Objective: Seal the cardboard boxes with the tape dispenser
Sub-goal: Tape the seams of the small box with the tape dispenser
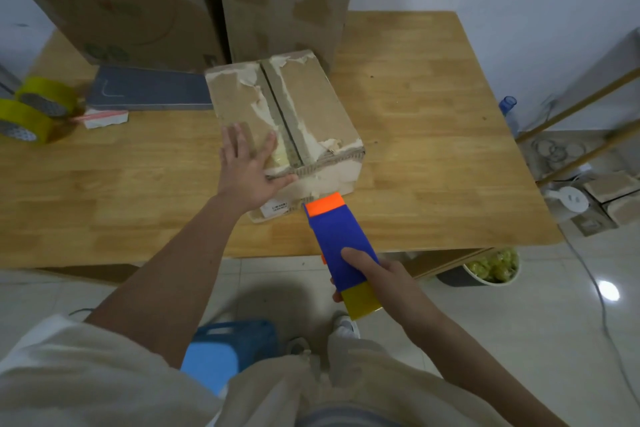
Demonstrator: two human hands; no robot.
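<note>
A person's left hand (pixel 247 172) lies flat on a small, worn, likely light cardboard box (pixel 287 125) mid-table, steadying it, while their right hand (pixel 377 279) grips the rigid tape dispenser (pixel 341 241) at its near face.

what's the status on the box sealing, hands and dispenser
Left hand flat on small torn cardboard box. Right hand grips blue-and-orange tape dispenser, nose at box's near end. Seam not visibly taped. Nothing in the way.
</note>
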